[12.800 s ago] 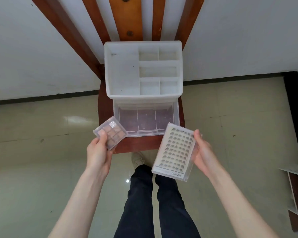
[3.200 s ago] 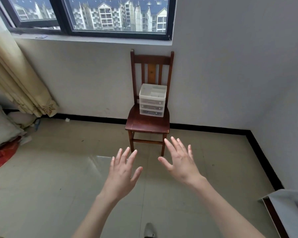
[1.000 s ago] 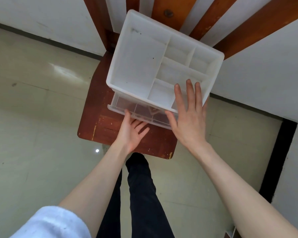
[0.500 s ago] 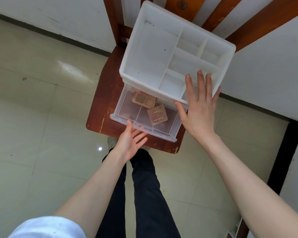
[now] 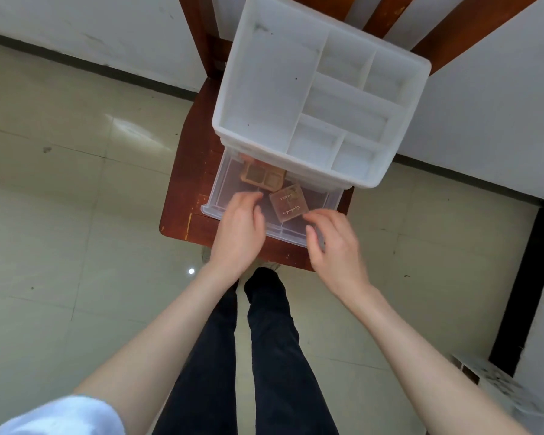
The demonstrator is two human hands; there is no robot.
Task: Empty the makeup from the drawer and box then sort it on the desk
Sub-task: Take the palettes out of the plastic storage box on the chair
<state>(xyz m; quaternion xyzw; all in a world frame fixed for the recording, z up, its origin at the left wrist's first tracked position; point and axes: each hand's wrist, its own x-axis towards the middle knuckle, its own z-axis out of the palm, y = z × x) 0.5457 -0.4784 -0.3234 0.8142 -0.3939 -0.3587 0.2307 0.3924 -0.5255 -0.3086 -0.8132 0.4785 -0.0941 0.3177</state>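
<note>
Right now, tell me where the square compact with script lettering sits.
The square compact lies in the open clear drawer, right of the two-pan palette, between both hands.

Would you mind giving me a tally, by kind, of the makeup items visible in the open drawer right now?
Two-pan palette, partly under the organizer: 1
Square compact with script lettering: 1
Total visible in the clear drawer: 2
The organizer hides the drawer's rear, so more may lie there.
</note>
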